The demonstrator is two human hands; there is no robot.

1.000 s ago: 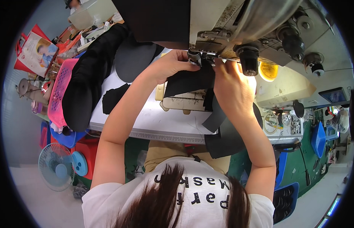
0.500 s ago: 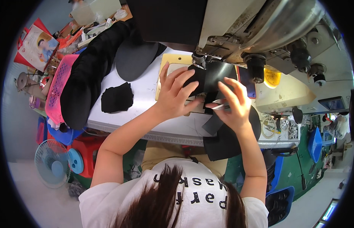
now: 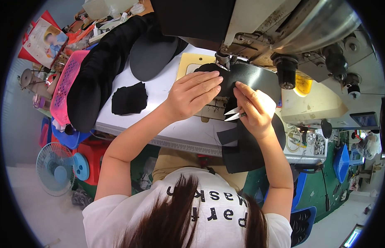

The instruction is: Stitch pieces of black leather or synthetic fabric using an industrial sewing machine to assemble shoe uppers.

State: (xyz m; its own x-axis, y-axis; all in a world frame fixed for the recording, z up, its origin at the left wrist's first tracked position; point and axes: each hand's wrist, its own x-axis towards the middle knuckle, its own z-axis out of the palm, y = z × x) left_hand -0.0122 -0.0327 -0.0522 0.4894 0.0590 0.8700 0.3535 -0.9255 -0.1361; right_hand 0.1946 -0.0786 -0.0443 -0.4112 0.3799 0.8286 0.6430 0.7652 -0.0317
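A black sheet piece (image 3: 254,76), shiny on its right part, lies under the presser foot (image 3: 222,60) of a sewing machine. My left hand (image 3: 193,96) rests flat on its left part, fingers stretched out side by side. Curled in my right hand (image 3: 257,109) is a pair of small thread snips (image 3: 233,114), blades pointing left. That hand's index finger and thumb are at the near edge of the black piece; whether they pinch it I cannot tell. Below my right hand, more black pieces (image 3: 242,151) overhang the table's front edge.
Left of the machine stand a small stack of black pieces (image 3: 129,98) and a long row of black oval pieces (image 3: 99,78). A pink basket (image 3: 68,89) is beside the row. The machine head (image 3: 258,37) overhangs the work. A blue fan (image 3: 56,169) stands lower left.
The black piece has shifted and turned, showing more to the right. My left fingers went from spread and bent to flat and together. My right fingers drew closer, and the snips' blades show more clearly.
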